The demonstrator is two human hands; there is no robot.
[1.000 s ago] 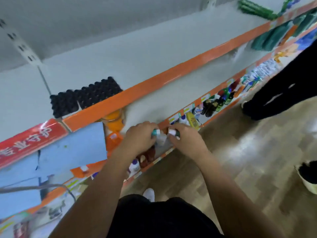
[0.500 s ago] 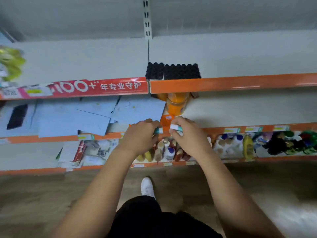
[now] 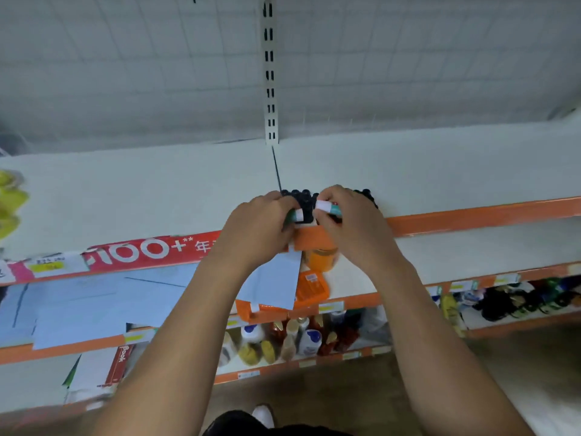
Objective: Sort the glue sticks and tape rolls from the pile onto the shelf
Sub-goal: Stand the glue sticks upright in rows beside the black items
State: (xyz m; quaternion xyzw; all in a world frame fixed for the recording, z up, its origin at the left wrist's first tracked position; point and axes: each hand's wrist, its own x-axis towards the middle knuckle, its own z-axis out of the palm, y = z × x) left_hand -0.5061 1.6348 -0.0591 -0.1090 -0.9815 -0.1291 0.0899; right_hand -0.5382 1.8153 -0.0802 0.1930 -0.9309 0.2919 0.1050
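We look down on a white top shelf (image 3: 440,171) with an orange front edge, above a tier strewn with pale blue sheets (image 3: 94,303) and a lower tier of bottles (image 3: 292,341). A person's left hand (image 3: 261,228) and right hand (image 3: 352,221) meet at the top shelf's front edge. Between them we make out a block of black-capped sticks (image 3: 305,199) standing just behind that edge. The left hand's fingers curl round a green-and-white glue stick (image 3: 295,214). The right hand pinches a second glue stick (image 3: 327,206). The two white ends face each other, slightly apart.
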